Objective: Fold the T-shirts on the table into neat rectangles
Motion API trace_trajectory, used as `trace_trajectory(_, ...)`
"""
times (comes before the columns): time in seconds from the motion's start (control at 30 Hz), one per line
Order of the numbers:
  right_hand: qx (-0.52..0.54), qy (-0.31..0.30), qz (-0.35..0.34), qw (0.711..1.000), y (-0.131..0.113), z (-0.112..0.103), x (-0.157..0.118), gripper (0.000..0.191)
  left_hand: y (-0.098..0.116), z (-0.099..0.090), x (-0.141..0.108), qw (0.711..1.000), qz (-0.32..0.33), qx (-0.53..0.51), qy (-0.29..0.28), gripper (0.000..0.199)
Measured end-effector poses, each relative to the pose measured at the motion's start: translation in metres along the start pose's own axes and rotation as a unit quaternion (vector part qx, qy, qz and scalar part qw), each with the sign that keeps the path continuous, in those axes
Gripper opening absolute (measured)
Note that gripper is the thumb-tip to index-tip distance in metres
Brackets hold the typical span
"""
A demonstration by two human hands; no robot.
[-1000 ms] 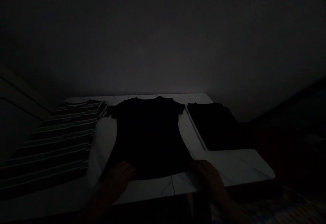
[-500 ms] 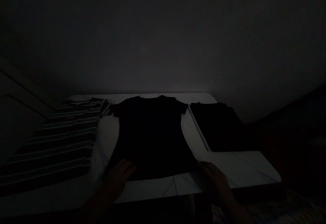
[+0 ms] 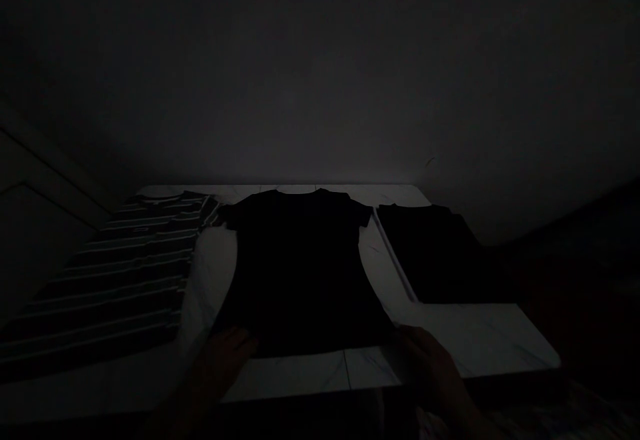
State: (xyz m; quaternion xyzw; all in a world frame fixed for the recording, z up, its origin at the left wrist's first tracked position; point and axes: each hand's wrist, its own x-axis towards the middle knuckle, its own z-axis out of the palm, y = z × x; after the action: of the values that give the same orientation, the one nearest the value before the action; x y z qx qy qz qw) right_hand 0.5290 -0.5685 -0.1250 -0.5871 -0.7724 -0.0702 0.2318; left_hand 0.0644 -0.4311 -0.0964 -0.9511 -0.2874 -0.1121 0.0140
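Note:
A black short-sleeved T-shirt [image 3: 300,267] lies spread flat, its neck toward the wall and its hem toward me. My left hand [image 3: 227,353] is at the hem's left corner, with the fingers bent over the cloth and closed on it. At the right corner of the hem, my right hand [image 3: 425,353] pinches the fabric; its fingertips are hard to make out in the dark. The shirt's sides flare out toward both hands.
Under the shirt is a white marble-patterned table [image 3: 490,337]. A dark striped T-shirt [image 3: 125,273] lies flat on the left. Folded black cloth [image 3: 440,253] lies on the right. A plain wall [image 3: 320,93] stands behind the table. The room is very dim.
My left hand has shifted slightly left and nearer to me along the hem. My right hand stays at its corner. The whole view has moved a little.

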Motion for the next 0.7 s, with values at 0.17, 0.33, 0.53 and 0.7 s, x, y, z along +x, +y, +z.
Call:
trace_trajectory(0.17,-0.009,-0.024,0.014,1.000,0.000,-0.001,-0.002,0.049,-0.002,-0.005,-0.007,0.998,-0.021,0.004,0.053,0.030)
trace_trajectory(0.33,-0.003,-0.040,0.062,0.997,0.009,0.012,-0.020,0.058,-0.008,-0.023,-0.018,0.988,-0.102,0.064,0.099,0.027)
trace_trajectory(0.53,0.008,-0.047,0.071,0.996,0.020,0.029,-0.034,0.060,-0.012,-0.018,-0.040,0.973,-0.215,-0.045,0.075,0.032)
trace_trajectory(0.7,0.040,-0.060,0.089,0.993,0.021,0.020,-0.031,0.065,-0.016,-0.011,-0.051,0.951,-0.289,-0.084,0.065,0.034)
